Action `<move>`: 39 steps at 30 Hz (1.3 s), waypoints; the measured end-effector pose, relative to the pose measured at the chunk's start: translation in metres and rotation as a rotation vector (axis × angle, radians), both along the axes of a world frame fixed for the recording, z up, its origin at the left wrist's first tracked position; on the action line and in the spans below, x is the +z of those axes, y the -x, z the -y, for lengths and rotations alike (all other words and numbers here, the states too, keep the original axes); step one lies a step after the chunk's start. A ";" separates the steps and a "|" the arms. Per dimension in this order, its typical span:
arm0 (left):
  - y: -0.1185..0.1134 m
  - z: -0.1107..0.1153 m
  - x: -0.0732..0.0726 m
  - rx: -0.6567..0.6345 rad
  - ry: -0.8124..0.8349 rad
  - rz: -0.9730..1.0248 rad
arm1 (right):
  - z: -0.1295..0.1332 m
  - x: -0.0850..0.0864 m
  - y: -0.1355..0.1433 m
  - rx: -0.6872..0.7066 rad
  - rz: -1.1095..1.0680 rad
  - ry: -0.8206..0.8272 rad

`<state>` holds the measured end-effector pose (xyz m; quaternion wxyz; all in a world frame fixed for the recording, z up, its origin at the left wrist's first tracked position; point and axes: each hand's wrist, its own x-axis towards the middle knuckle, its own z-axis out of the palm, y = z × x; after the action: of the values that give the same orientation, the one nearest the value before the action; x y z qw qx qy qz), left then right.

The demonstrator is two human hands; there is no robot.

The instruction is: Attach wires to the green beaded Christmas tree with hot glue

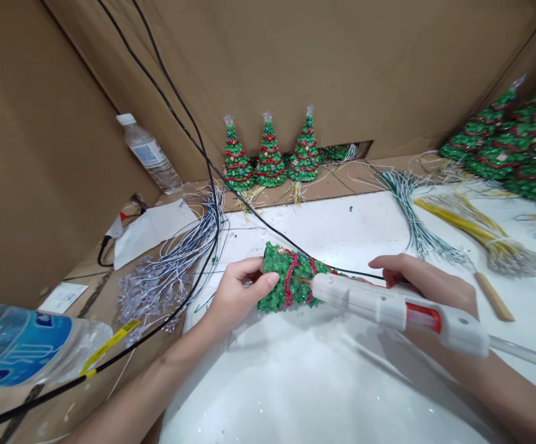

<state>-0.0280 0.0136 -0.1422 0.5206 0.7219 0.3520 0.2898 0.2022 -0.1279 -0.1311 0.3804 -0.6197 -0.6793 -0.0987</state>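
Observation:
My left hand (242, 287) pinches the base end of a small green Christmas tree ornament (274, 293) between thumb and fingers. The tree lies on its side above the white table, its red garland showing. A white hot glue gun (364, 302) is in my right hand (429, 280), with a clear glue stick (524, 353) coming out of its back end. The gun's tip touches or nearly touches the tree's side; I cannot tell which. The gun body hides most of my right hand's grip, and its index finger stretches forward.
Behind stand several finished-looking trees (269, 154) against cardboard. Wire bundles (409, 209) and yellow-wired lights (480, 231) lie right, near a wooden-handled tool (494, 297). Star-tipped wires (156, 277) and water bottles (150, 154) are left. A black cable (193, 290) crosses the view.

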 end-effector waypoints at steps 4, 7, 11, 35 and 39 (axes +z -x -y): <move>0.000 0.000 0.000 0.003 0.002 0.003 | -0.001 -0.005 -0.007 -0.066 -0.037 -0.029; -0.001 0.000 0.000 -0.002 0.008 0.009 | -0.004 -0.010 -0.013 -0.091 -0.013 -0.020; -0.001 -0.001 -0.001 -0.003 0.014 0.013 | -0.012 -0.017 -0.024 -0.223 0.057 0.041; 0.000 0.000 -0.002 -0.055 0.053 0.088 | -0.050 -0.037 -0.081 -0.170 0.493 0.345; 0.001 -0.001 -0.004 -0.051 0.042 0.095 | -0.053 -0.043 -0.086 -0.121 0.495 0.315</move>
<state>-0.0290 0.0150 -0.1461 0.5589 0.7049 0.3146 0.3030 0.2880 -0.0750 -0.1743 0.0957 -0.6675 -0.7203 -0.1625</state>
